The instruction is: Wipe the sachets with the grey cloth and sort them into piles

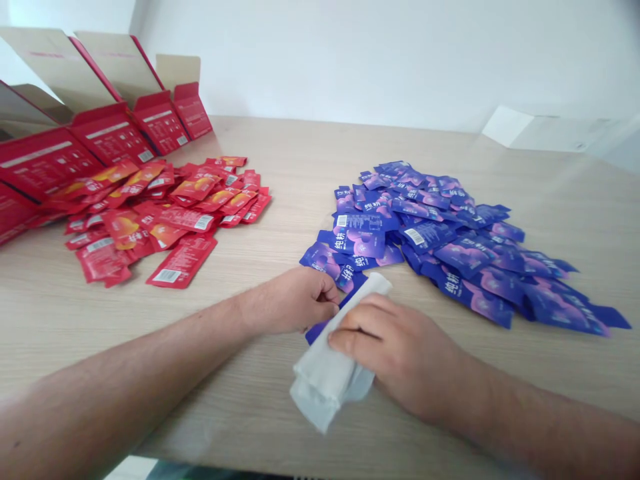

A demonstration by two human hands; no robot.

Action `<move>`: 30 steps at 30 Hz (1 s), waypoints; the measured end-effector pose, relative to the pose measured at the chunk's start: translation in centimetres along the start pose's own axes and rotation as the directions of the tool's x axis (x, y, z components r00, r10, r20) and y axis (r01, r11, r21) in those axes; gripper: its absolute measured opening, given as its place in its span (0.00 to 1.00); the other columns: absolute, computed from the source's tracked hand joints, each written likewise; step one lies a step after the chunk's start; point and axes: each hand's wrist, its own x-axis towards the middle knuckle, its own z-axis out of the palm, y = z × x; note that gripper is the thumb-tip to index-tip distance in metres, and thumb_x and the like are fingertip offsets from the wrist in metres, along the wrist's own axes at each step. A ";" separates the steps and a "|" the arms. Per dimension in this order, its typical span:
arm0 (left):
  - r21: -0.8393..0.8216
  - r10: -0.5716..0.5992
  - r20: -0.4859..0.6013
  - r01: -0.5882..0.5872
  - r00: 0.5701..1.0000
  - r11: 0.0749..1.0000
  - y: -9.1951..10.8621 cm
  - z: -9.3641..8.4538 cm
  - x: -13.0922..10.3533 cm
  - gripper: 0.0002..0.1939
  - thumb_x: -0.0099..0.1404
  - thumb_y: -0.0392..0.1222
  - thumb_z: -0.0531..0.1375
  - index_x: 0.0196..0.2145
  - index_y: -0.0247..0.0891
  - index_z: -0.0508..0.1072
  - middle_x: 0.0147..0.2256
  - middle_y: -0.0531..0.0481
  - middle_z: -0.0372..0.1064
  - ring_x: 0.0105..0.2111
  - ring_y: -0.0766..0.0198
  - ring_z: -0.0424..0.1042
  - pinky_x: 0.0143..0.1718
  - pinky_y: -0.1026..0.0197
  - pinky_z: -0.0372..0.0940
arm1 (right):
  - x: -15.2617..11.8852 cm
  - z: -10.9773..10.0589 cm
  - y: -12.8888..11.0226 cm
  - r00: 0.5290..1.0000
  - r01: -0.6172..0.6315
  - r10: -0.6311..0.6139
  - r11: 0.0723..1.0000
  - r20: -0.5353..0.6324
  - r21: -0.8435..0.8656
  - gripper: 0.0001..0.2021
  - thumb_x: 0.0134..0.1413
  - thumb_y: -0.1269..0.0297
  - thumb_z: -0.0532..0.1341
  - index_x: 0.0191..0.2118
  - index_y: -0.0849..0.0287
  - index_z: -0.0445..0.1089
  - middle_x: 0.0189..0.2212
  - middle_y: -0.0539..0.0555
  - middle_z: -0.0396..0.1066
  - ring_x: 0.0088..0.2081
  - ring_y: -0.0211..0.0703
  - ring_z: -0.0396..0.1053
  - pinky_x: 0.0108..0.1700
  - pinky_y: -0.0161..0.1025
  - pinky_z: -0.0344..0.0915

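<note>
My right hand (395,340) is closed around a folded white cloth (325,367), thin and slightly see-through at its loose lower end. Just left of it, my left hand (295,300) has thumb and fingers pinched at a purple sachet (355,293). The cloth lies over much of that sachet, so only its edges show. Beyond both hands spreads a heap of purple sachets (465,253) with pink shapes and white lettering. Some of them lie right by my left fingertips.
On the left lies a pile of red sachets (183,261) with orange patches. Behind it stand several red cardboard boxes (113,135) with raised flaps. A white box-like object (540,132) sits at the back right near the wall. The wooden table (300,153) ends close below my arms.
</note>
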 end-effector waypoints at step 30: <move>0.092 0.048 -0.026 -0.045 0.999 0.995 0.3 -0.1 0.0 0.10 0.63 0.41 0.56 0.28 0.40 0.75 0.23 0.56 0.68 0.23 0.69 0.65 0.22 0.66 0.54 | 0.0 -0.2 0.1 0.999 0.032 -0.030 0.999 0.036 -0.033 0.10 0.68 0.67 0.58 0.51 0.58 0.73 0.45 0.56 0.73 0.48 0.50 0.66 0.50 0.47 0.67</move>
